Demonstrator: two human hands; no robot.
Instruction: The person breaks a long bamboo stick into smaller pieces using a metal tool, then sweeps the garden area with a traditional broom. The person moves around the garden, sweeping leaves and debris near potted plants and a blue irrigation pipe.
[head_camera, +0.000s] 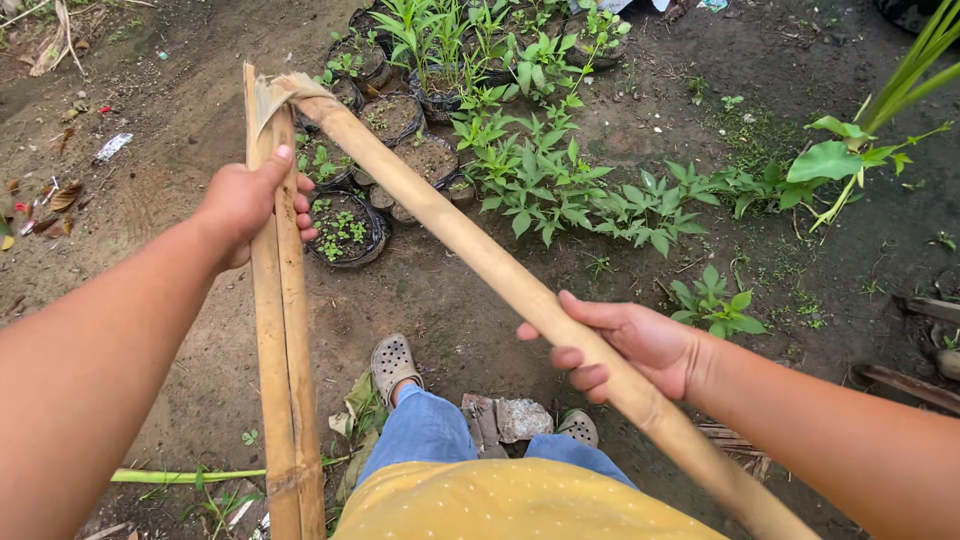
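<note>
Head view looks down past a yellow shirt (510, 505) and blue jeans (425, 430) to bare earth. The left hand (250, 200) is closed around a pair of split bamboo slats (285, 380) that stand nearly upright in front of the person, thumb up along the near slat and fingers curled round the far side. The slats run from the bottom edge of the picture up to about the top left, side by side and touching.

The right hand (630, 345) is wrapped loosely around a thicker bamboo pole (470, 245), fingers curling under it, palm behind it. This pole slants from the lower right corner up to the left, and its upper end meets the tops of the slats, where a strip of dry fibre (285, 92) is looped over the joint. The two hands are well apart, one on each piece.

Below, the person's feet in grey perforated clogs (392, 362) rest on the soil, with a flat stone (515, 420) between them. Beyond the bamboo sits a cluster of black nursery bags (350, 235) filled with soil and small seedlings, just beside a patch of leafy green plants (545, 180). A green stalk (180, 476) lies on the ground at the lower left, and dry leaves and bits of litter (110, 147) are scattered toward the upper left.
</note>
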